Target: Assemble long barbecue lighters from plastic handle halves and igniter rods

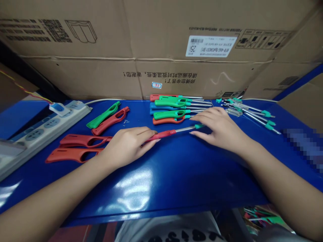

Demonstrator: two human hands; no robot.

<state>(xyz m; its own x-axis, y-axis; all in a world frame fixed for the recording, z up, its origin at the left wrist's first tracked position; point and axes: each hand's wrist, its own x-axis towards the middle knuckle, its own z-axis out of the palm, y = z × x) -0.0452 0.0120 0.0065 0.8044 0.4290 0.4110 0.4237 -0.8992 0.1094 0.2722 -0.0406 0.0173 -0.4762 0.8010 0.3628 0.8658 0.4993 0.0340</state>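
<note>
My left hand point(131, 146) is closed around a red plastic lighter handle point(163, 134), its thumb and fingertips along the sides. A silvery metal tube point(185, 129) runs from the handle's right end to a teal plastic piece point(199, 126). Around that teal end curls my right hand point(219, 126), thumb below and fingers above; its exact grip is partly hidden. Two more red handles point(82, 141) lie left of my left hand, partly covered by it. Behind them rest a green handle point(103, 115) and another red handle point(111, 121).
Several coloured lighters with tubes point(170, 115) lie stacked at the back. Loose metal tubes with teal pieces point(254, 112) lie at right. A white power strip point(47, 124) runs along the left. Cardboard point(101, 74) walls the back of the blue table point(176, 181). Small metal pins point(126, 122) lie near the handles.
</note>
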